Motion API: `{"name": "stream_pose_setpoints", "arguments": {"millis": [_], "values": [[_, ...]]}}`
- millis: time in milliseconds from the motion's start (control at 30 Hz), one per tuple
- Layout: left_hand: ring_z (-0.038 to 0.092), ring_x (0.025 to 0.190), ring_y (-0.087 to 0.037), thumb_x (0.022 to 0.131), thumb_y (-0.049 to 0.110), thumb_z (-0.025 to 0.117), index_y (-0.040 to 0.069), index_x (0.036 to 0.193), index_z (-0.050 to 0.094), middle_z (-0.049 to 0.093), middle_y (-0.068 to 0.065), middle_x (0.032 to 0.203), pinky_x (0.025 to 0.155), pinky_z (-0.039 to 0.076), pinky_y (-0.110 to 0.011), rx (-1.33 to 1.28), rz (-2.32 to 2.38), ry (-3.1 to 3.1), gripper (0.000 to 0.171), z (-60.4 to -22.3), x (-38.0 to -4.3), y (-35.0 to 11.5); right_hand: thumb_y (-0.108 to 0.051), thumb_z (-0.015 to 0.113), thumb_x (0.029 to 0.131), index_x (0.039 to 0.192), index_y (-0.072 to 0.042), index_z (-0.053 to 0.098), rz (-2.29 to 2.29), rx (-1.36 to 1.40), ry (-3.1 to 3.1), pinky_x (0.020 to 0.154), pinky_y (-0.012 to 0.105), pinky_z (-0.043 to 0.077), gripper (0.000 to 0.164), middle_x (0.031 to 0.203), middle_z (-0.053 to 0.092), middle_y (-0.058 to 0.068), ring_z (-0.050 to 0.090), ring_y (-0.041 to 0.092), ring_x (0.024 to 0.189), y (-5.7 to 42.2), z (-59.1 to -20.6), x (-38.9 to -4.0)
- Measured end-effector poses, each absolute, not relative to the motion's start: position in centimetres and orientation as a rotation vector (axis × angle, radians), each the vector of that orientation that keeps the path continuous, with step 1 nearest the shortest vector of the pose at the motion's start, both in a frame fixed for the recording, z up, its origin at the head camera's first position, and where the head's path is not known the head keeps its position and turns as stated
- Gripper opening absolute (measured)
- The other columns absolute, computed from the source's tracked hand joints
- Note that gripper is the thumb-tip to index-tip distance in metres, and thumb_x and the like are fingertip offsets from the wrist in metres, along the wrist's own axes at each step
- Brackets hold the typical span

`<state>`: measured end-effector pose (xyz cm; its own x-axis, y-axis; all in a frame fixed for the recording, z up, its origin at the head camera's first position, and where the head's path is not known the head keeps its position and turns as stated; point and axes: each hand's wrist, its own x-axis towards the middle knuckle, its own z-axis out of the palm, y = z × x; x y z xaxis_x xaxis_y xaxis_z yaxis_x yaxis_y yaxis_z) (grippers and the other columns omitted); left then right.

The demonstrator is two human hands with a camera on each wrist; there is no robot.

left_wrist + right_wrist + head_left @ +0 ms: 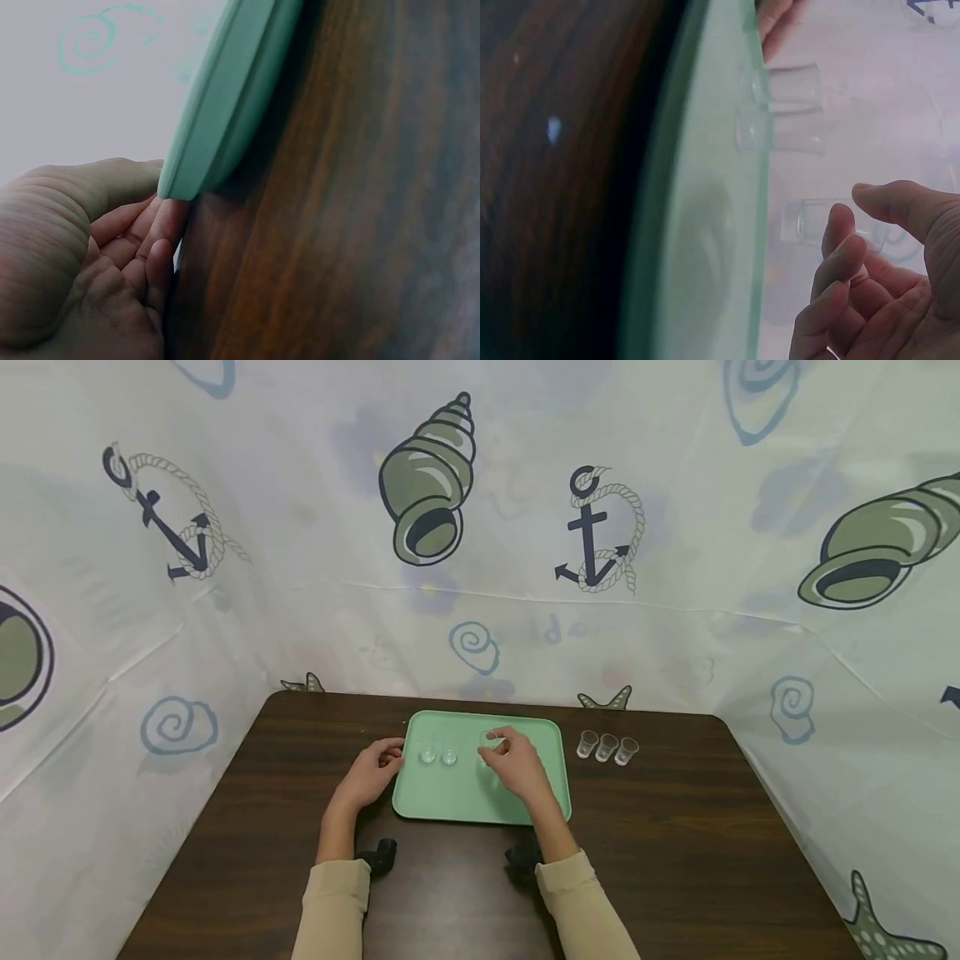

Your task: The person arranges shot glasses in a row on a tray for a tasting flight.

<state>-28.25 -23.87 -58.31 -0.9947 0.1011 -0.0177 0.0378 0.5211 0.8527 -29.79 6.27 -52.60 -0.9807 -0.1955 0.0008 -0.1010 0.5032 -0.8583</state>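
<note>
My right hand (pixel 516 766) holds a small clear cup (pixel 814 221) between thumb and fingers, over the right half of a light green tray (pixel 450 797). Two more clear cups, a left one (pixel 427 754) and a right one (pixel 449 755), stand side by side on the tray's left half. At the tray's left edge, my left hand (pixel 371 774) grips the rim. The left wrist view shows its thumb (pixel 127 180) on the rim's upper side and curled fingers beneath.
Three clear cups (pixel 607 747) stand in a slanting row on the dark wooden table (pixel 675 843), right of the tray. Behind and beside the table hangs a pale cloth (pixel 517 527) printed with shells and anchors. Dark devices (pixel 380 857) sit at both wrists.
</note>
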Motion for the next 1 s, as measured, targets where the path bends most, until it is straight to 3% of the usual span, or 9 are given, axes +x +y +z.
{"name": "stream_pose_setpoints", "arguments": {"millis": [1000], "values": [[0.06, 0.122, -0.035, 0.113, 0.015, 0.056, -0.001, 0.156, 0.051, 0.062, -0.022, 0.136, 0.107, 0.048, -0.053, 0.094, 1.493, 2.694, 0.046, -58.1, -28.5, -23.8, -0.026, 0.073, 0.103, 0.136, -0.008, 0.07, -1.431, -0.28, 2.606, 0.065, 0.031, 0.049, 0.037, 0.096, 0.074, 0.011, 0.06, 0.016, 0.071, 3.8, -54.4, -30.5]]}}
